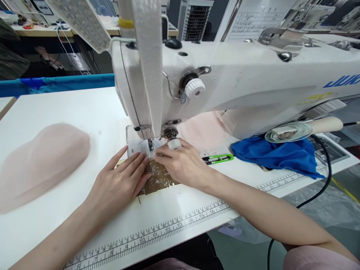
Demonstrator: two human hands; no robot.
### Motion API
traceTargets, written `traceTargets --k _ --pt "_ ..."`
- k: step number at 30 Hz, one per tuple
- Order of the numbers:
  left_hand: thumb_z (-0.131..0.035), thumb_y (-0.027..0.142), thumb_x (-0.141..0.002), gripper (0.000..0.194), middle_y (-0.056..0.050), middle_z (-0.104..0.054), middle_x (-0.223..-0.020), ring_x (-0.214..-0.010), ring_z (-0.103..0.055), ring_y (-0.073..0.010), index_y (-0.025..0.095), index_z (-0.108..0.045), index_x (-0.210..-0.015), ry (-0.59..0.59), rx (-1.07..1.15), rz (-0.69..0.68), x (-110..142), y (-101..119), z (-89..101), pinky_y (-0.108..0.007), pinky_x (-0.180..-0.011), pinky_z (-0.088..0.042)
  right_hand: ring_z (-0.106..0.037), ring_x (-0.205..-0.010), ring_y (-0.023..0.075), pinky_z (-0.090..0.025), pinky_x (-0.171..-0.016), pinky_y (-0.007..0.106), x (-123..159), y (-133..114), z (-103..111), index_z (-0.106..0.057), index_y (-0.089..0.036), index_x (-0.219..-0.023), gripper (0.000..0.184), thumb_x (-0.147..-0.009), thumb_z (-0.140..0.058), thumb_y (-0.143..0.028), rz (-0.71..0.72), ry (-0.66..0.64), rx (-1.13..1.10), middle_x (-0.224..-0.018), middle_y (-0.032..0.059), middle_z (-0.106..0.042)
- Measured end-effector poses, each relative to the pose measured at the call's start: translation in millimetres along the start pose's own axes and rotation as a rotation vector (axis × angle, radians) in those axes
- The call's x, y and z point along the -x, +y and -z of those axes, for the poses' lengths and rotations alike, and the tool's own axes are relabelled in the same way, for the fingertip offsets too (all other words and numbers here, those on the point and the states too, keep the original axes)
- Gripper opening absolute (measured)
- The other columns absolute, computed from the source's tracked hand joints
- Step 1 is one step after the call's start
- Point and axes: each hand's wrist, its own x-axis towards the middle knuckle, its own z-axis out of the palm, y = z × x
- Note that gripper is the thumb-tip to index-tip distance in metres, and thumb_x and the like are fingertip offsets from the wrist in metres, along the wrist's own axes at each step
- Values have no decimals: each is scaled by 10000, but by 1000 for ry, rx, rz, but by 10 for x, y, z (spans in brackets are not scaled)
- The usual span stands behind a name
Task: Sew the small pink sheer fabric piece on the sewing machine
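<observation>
My left hand (120,178) lies flat beside the needle area of a white sewing machine (225,71), its fingers stretched out and their tips by the presser foot (151,144). Close on the other side is my right hand (184,163), thumb and fingers pinched together just in front of the foot. What they pinch is hidden by the fingers. Under both hands sits a brown, shiny taped plate (159,178). Pale pink fabric (206,129) spreads behind my right hand, under the machine arm.
A sheer pink fabric piece (53,150) lies on the white table at left. Green thread snips (219,159), a blue cloth (277,153) and a coiled pale green strip (288,132) are at right. A printed ruler (168,232) runs along the front edge.
</observation>
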Motion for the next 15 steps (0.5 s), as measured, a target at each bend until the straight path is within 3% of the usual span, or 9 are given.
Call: traceTargets --k 15 --pt "-493 282 -990 334 -141 -693 -1220 -1146 -661 -280 102 -631 -1234 -49 -5 66 -42 -111 -100 -536 -1134 -399 -629 -923 199 -414 -966 389 -39 36 -46 -705 -116 -1075 326 -901 -444 -29 -29 -73 56 -1055 98 -736"
